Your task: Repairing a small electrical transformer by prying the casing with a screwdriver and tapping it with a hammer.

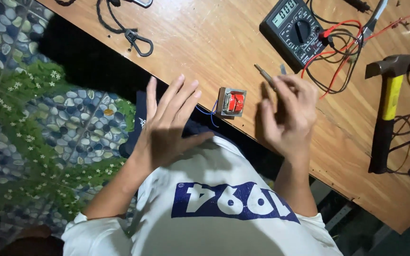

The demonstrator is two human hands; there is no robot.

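Head view: left hand [169,118] open, right hand [288,111] pinching a probe [265,76] beside the small transformer [231,102]; looks dense, rigid, best grabbed by its metal frame.

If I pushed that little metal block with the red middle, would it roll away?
Probably not. The small metal-framed transformer with red winding sits on a flat base on the wooden table, so it would likely slide. It looks dense, probably heavy for its size. Its thin blue wires seem floppy and would trail.

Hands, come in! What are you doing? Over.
Left hand open, empty. Right hand pinching thin metal probe. Small transformer on table between them, untouched.
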